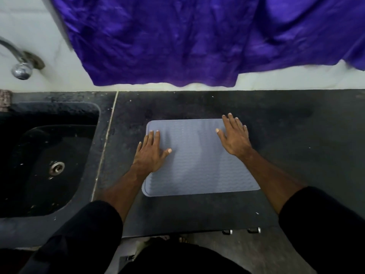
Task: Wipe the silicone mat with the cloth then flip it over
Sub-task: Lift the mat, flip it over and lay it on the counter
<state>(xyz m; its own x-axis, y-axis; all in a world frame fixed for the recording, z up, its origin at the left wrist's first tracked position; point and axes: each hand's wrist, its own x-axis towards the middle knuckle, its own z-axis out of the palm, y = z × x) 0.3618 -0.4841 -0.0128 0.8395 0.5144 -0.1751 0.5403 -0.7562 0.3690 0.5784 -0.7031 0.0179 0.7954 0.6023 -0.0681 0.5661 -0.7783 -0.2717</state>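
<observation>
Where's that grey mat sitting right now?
In the head view the silicone mat lies flat on the dark counter, right of the sink, with the left hand and right hand resting on it.

Mat (pixel 199 163): grey silicone, matt, with fine wavy ribs and a smooth raised rim.
Counter (pixel 296 155): dark stone, dull, speckled with pale marks.
Sink (pixel 23 194), on the left: black, glossy and wet-looking, with a shiny metal drain (pixel 56 168).
Tap (pixel 20 64), far left: polished metal.
Cloth (pixel 177 40), at the far side: purple fabric, slightly shiny, creased.
Sleeves (pixel 325 224): black matt fabric.
</observation>
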